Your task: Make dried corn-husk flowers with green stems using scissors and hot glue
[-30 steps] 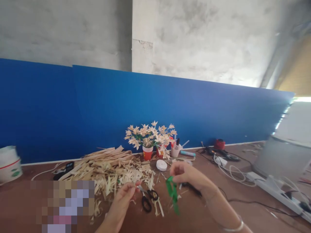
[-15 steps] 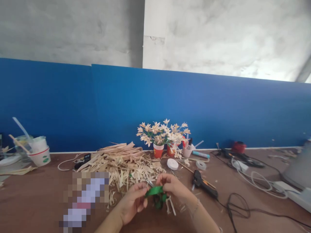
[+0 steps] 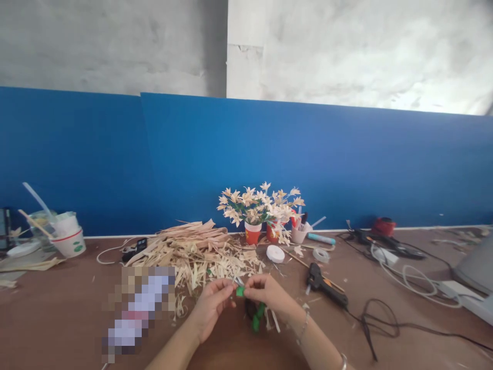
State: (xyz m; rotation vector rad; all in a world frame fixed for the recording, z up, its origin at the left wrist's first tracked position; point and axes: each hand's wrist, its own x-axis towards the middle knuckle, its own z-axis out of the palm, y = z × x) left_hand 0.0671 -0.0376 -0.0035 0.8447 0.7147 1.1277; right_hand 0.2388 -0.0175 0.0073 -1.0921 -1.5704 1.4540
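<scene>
My left hand (image 3: 213, 307) and my right hand (image 3: 269, 295) are close together above the front middle of the table, fingers pinched. A short bit of shiny green strip (image 3: 240, 291) shows between their fingertips. My right thumb and finger grip it plainly; my left fingertips close at its other side, partly hidden. Below the right hand, more green strip (image 3: 257, 319) hangs or lies in loose curls beside a dark round thing that I cannot make out. Just behind the fingertips, a silvery metal tip (image 3: 239, 281) shows, perhaps of scissors.
Dry husk strips (image 3: 196, 252) are heaped behind my hands. Beyond them, pale flowers stand in red cups (image 3: 252, 234). To the right lie a white roll (image 3: 276, 253), clear tape (image 3: 321, 255) and a black glue gun (image 3: 325, 288) with its cord. A paper cup (image 3: 69, 242) stands left.
The green strip between my hands, broad and arched before, now shows only as a short bit. My hands have moved slightly up and closer together, and the view has tilted a little down.
</scene>
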